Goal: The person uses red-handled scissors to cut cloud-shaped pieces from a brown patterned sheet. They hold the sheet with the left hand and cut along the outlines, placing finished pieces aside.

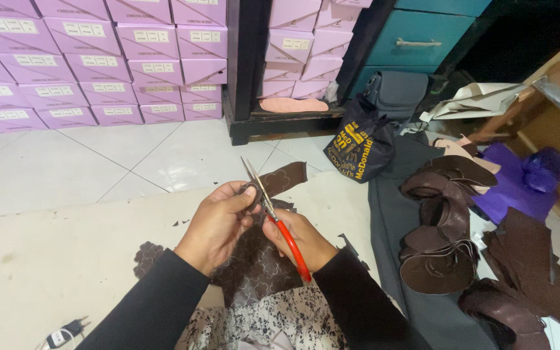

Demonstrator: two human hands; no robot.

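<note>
My right hand [299, 238] grips red-handled scissors [273, 217] whose blades point up and away, tips slightly apart. My left hand [218, 223] pinches a small brown patterned leather piece [283, 178] against the blades. A larger brown patterned sheet [254, 262] lies under both hands on my lap and the pale mat [66, 253]. Both arms wear black sleeves.
Stacks of pale purple boxes [98, 58] fill the back wall. A dark carrier bag [361, 146] stands behind the mat. Curved brown cut leather pieces [442, 227] lie piled at right on grey cloth, with a purple bag [520, 181] beyond. A plug [66, 332] lies bottom left.
</note>
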